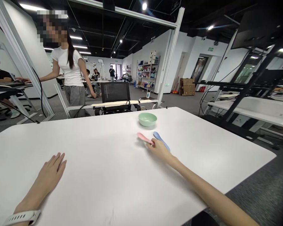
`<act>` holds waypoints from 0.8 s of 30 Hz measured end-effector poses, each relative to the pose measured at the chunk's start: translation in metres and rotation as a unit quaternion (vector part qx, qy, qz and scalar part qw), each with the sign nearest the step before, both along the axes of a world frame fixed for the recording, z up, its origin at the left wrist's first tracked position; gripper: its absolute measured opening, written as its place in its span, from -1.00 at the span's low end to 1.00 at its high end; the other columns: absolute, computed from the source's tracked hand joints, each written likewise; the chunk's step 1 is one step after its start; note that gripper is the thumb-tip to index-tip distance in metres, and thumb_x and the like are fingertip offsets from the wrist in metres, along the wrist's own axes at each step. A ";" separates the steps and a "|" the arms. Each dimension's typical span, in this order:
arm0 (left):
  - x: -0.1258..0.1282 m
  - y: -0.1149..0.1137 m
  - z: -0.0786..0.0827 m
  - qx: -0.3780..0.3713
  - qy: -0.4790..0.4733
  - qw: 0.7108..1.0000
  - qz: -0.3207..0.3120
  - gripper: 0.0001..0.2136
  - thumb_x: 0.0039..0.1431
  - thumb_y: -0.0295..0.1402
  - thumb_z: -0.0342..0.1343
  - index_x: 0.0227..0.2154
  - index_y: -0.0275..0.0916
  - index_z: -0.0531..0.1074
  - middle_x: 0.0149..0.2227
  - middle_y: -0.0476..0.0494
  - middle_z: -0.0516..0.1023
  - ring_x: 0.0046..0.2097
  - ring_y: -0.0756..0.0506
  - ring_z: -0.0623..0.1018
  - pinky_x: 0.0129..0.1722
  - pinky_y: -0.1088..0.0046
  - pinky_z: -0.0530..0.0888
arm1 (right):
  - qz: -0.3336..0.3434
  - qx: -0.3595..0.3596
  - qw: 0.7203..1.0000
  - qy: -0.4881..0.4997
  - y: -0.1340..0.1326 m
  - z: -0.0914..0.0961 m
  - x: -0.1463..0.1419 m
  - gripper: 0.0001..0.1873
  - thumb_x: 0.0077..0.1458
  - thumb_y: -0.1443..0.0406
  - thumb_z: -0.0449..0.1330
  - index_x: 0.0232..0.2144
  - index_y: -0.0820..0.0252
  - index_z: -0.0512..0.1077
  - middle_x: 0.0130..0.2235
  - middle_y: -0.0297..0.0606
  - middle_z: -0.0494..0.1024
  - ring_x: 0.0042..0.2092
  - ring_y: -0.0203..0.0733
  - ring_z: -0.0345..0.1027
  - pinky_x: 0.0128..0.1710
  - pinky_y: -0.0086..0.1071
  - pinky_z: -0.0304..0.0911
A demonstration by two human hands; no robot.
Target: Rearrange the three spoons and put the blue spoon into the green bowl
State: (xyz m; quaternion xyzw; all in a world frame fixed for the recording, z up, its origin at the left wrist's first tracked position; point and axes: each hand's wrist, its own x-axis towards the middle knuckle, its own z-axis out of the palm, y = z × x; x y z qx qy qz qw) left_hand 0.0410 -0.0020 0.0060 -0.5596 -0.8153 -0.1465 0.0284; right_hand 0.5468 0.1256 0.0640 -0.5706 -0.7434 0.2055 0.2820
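Note:
My left hand (49, 174) lies flat on the white table (103, 147), fingers stretched out, holding nothing; a white watch band is on that wrist. My right hand (158, 149) reaches far forward, fingers pinched on the near end of a pink spoon (142, 137) that rests on the table. A blue spoon (160, 139) lies just right of it, partly under my hand. A pale green bowl (147, 119) stands behind both spoons, apart from them.
A black mesh chair (115, 94) stands at the table's far edge. A person in a white top (72, 75) stands at the back left beside a metal frame post (169, 59). Another desk (254, 110) is on the right, beyond the table's right edge.

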 end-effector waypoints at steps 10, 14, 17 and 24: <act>-0.001 0.000 -0.002 -0.015 -0.004 1.000 -0.004 -0.24 0.30 -0.08 -0.41 0.35 -0.52 0.23 0.46 -0.48 0.22 0.49 -0.39 0.18 0.46 -0.08 0.14 | -0.207 0.071 0.975 -0.041 0.063 0.011 0.136 -0.66 0.07 0.13 0.16 -0.58 -0.01 0.07 -0.59 -0.36 0.30 -0.49 -0.22 0.11 -0.43 -0.35 0.01; 0.000 -0.001 -0.002 -0.011 -0.007 1.000 -0.001 -0.26 0.31 -0.09 -0.39 0.35 -0.50 0.23 0.46 -0.45 0.23 0.49 -0.38 0.19 0.46 -0.07 0.14 | -0.231 0.051 0.970 -0.060 0.072 -0.008 0.162 -0.65 0.04 0.13 0.18 -0.61 -0.01 0.10 -0.61 -0.36 0.30 -0.49 -0.21 0.13 -0.44 -0.35 0.03; -0.002 -0.002 -0.004 -0.001 -0.005 1.000 -0.002 -0.28 0.32 -0.09 -0.37 0.34 -0.48 0.25 0.45 -0.44 0.24 0.48 -0.37 0.22 0.44 -0.07 0.18 | -0.236 0.046 0.969 -0.064 0.075 -0.019 0.169 -0.64 0.04 0.07 0.19 -0.63 0.00 0.15 -0.61 -0.34 0.32 -0.49 -0.19 0.18 -0.43 -0.34 0.05; -0.005 0.000 -0.006 -0.011 -0.013 1.000 0.000 -0.22 0.30 -0.04 -0.43 0.35 -0.50 0.23 0.46 -0.44 0.24 0.49 -0.39 0.20 0.45 -0.11 0.15 | -0.244 0.033 0.968 -0.052 0.074 -0.021 0.172 -0.70 0.01 0.06 0.18 -0.60 0.05 0.25 -0.59 -0.28 0.36 -0.46 -0.18 0.22 -0.42 -0.34 0.04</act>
